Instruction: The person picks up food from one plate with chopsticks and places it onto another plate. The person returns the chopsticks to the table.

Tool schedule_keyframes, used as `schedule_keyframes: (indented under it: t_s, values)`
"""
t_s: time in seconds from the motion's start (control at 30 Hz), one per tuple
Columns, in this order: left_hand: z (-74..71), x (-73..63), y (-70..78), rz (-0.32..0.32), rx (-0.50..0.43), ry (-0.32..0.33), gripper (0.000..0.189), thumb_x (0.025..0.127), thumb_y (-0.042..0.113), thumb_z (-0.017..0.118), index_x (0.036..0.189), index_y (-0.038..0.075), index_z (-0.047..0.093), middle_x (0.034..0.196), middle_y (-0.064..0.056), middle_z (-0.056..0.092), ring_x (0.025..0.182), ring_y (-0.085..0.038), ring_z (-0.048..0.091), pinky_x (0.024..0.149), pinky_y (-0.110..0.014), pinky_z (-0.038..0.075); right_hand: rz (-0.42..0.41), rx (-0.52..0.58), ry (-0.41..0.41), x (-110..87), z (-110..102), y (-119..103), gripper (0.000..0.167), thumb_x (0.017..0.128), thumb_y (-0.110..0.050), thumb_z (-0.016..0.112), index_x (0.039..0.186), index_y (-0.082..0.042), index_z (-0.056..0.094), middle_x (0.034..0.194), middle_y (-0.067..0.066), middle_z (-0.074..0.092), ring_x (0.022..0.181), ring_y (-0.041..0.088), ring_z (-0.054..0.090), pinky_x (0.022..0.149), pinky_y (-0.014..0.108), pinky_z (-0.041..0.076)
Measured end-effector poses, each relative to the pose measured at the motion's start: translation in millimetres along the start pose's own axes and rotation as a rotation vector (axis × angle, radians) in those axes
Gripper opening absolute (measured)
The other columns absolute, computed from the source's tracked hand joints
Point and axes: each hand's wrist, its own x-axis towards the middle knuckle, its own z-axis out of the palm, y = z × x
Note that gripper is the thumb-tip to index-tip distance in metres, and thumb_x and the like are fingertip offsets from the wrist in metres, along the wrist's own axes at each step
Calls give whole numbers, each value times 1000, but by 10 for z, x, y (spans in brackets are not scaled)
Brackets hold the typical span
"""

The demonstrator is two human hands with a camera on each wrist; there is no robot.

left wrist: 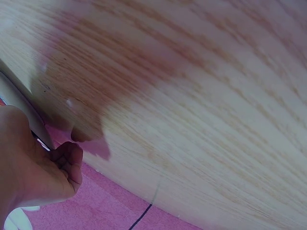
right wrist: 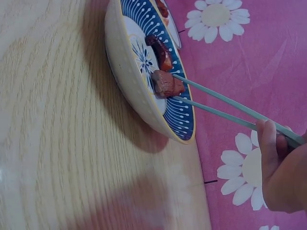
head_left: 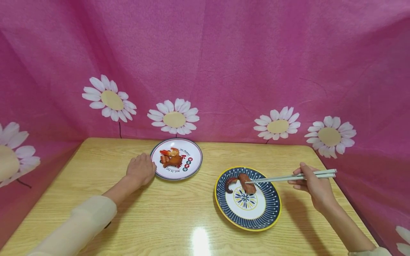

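Note:
My right hand (head_left: 317, 188) holds a pair of pale green chopsticks (head_left: 294, 177). Their tips reach a brown chunk of meat (head_left: 246, 184) on the blue-patterned plate (head_left: 272, 202); in the right wrist view the two sticks (right wrist: 216, 111) lie on either side of the chunk (right wrist: 165, 84). A dark curled tentacle piece (head_left: 229, 185) lies beside it. At the left, my left hand (head_left: 141, 170) grips the rim of a white plate (head_left: 192, 153), fingers curled at its edge. On that plate lie a shrimp (head_left: 174, 152) and reddish-brown food pieces (head_left: 173, 161).
Both plates stand on a light wooden table (head_left: 179, 209), the white one at the back edge. A pink cloth (head_left: 224, 71) with large white daisies hangs behind and at the sides. The right forearm's shadow falls on the tabletop.

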Motion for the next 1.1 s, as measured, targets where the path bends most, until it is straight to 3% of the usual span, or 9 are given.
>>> schedule_keyframes:
  t_s: [0.2, 0.4, 1.1]
  values:
    - [0, -10, 3, -1, -1, 3, 39, 102, 21, 37, 106, -14, 53, 92, -18, 48, 92, -35, 52, 83, -48, 44, -1, -1, -5, 16, 10, -43, 38, 106, -30, 50, 80, -10, 70, 75, 3, 70, 66, 12, 72, 57, 25, 56]
    - [-10, -14, 0, 5, 6, 6, 39, 102, 21, 37, 106, -14, 53, 92, -18, 47, 93, -35, 52, 83, -48, 43, -53, 35, -34, 58, 78, -159, 37, 106, -29, 50, 82, -7, 70, 76, 4, 70, 66, 13, 72, 57, 27, 56]
    - [-2, 3, -12, 6, 10, -2, 38, 102, 21, 38, 104, -13, 52, 90, -17, 45, 90, -34, 50, 82, -48, 43, -76, 39, -113, 200, 688, -369, 37, 105, -33, 50, 83, -10, 68, 78, 3, 70, 71, 13, 72, 61, 27, 57]
